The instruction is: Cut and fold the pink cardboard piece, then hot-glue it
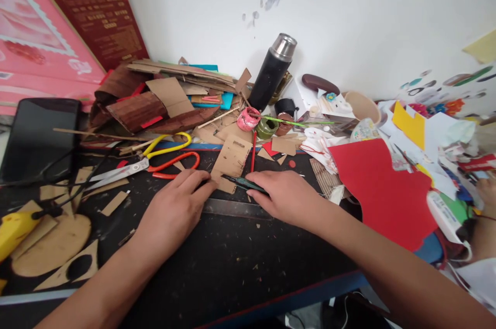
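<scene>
My left hand (pixel 176 205) lies flat on the black work mat (pixel 232 262), its fingertips pressing the near left corner of a small brown cardboard piece (pixel 231 159). My right hand (pixel 284 196) grips a slim dark green craft knife (pixel 243 182) whose tip points left at the near edge of that cardboard. A metal ruler (pixel 228 207) lies on the mat just under both hands.
Red-handled scissors (pixel 170 162) and yellow-handled scissors (pixel 166 147) lie left of the cardboard. A black flask (pixel 272 72), small paint pots (pixel 248 118), a red paper sheet (pixel 382 189), cardboard scraps (pixel 54 246), a yellow glue gun (pixel 17 225) and a dark tablet (pixel 36 135) crowd the table.
</scene>
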The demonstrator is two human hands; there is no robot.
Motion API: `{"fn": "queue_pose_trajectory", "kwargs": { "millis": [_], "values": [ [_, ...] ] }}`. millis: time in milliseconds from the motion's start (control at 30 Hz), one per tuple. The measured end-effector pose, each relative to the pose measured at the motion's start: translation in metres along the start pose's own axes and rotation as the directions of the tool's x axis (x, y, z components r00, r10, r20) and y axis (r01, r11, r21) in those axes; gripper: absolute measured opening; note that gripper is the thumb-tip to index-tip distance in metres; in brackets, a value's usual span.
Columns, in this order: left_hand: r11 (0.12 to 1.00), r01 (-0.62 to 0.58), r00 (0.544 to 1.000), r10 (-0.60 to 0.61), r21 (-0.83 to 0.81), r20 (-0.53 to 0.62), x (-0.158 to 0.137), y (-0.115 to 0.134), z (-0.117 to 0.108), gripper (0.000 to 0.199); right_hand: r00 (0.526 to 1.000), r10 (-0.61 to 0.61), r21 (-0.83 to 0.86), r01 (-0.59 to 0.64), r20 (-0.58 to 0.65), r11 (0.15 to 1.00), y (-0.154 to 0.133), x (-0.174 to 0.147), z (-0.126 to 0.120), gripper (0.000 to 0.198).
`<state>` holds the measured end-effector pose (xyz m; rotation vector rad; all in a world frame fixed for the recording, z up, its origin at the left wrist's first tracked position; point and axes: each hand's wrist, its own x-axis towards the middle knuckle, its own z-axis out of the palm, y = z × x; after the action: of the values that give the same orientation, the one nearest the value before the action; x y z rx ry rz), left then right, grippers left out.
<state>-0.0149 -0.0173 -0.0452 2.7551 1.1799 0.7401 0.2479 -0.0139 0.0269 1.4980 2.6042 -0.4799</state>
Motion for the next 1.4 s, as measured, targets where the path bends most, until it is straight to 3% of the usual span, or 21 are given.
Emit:
{"fn": "queue_pose_trajectory", "kwargs": {
  "millis": [867,1400],
  "values": [
    [0.997,0.072,0.997,-0.071,-0.033,0.025,0.000,0.000,0.000,0.034,0.999,-0.034,-0.094,0.038,0.037,0.995,-0.004,-0.001,-0.006,0.020],
    [0.995,0.092,0.995,-0.091,-0.047,0.029,-0.001,-0.002,0.001,0.031,0.997,0.027,-0.200,-0.012,0.076,0.980,-0.010,-0.009,-0.009,0.018]
  ]
}}
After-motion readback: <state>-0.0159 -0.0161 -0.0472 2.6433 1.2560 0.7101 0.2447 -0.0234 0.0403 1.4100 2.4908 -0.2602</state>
